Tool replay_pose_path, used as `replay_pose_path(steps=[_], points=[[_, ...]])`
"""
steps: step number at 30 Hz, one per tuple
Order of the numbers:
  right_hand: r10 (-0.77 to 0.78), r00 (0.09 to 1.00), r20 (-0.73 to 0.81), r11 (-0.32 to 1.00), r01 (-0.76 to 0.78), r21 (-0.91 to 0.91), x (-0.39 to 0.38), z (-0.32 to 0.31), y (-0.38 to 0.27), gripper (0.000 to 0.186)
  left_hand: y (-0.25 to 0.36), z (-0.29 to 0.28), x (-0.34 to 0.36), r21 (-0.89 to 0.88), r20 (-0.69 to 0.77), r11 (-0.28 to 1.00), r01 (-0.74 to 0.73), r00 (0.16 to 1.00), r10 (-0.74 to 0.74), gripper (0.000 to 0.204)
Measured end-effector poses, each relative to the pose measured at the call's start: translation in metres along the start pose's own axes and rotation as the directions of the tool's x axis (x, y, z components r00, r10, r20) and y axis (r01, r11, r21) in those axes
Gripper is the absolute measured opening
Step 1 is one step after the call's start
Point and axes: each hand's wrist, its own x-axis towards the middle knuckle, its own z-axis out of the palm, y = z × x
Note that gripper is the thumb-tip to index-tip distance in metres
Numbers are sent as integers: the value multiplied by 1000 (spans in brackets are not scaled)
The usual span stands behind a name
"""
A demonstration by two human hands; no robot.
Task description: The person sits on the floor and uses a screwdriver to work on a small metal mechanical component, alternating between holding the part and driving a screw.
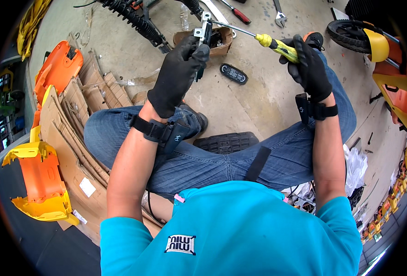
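Observation:
My left hand [178,71], in a black glove, is closed around a dark part with a silver metal bracket [203,28], held upright in front of me. In my gloved right hand [310,69] is the yellow-green handle of a screwdriver [277,47]. Its shaft runs leftward, and the tip meets the bracket near its top; whether it sits in a screw is too small to tell. On the floor between my hands lies a black oval display unit [233,73], face up. A small cardboard box [226,42] with dark parts inside stands behind the bracket.
Flattened cardboard [77,152] is stacked at my left, beside orange and yellow plastic covers [40,179]. A frame with a black spring [132,20] stands ahead. An adjustable wrench [280,17] and a red-handled tool [240,15] lie farther off. A wheel [348,36] is at right.

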Motion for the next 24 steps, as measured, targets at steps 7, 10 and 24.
replay_pose_path(steps=[7,10,24], points=[[-43,976,-214,740,175,650,13,1,30,35,-2,1,0,35,53,999,41,998,-43,43],[-602,755,-261,796,591,-129,23,6,35,41,0,3,-1,62,19,998,-2,1000,1,44],[-123,984,-129,789,176,588,10,-1,16,26,-4,2,1,38,26,998,53,998,-54,39]])
